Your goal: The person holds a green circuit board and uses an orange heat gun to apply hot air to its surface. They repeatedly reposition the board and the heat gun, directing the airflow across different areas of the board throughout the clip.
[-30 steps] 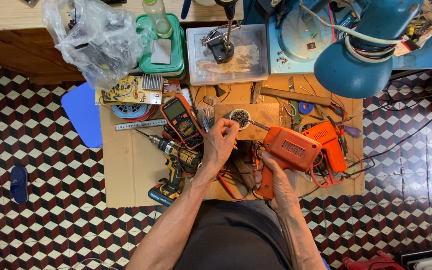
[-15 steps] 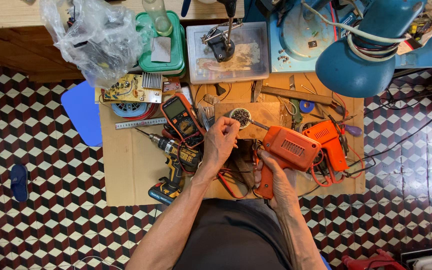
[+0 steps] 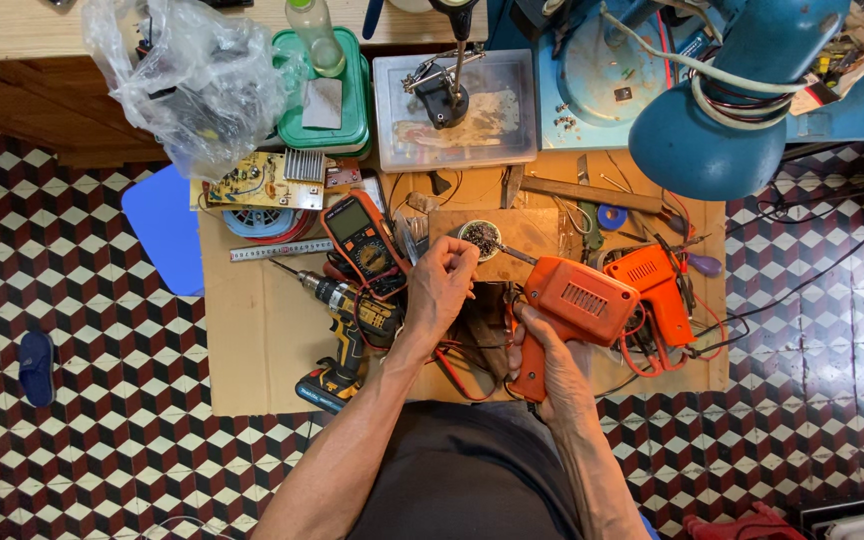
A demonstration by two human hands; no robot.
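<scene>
Soldering gun (image 3: 577, 305) is being gripped tight in the right hand (image 3: 544, 352) low on the table (image 3: 252, 340), tip reaching the small round tin (image 3: 479, 238) — left hand (image 3: 442, 285) is pinching something unclear beside it — steady tip contact looks needed next.

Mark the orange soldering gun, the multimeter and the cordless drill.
soldering gun (image 3: 580, 303): head view, on its vented orange body.
multimeter (image 3: 360, 238): head view, between its screen and dial.
drill (image 3: 352, 305): head view, on the motor body behind the chuck.
</scene>
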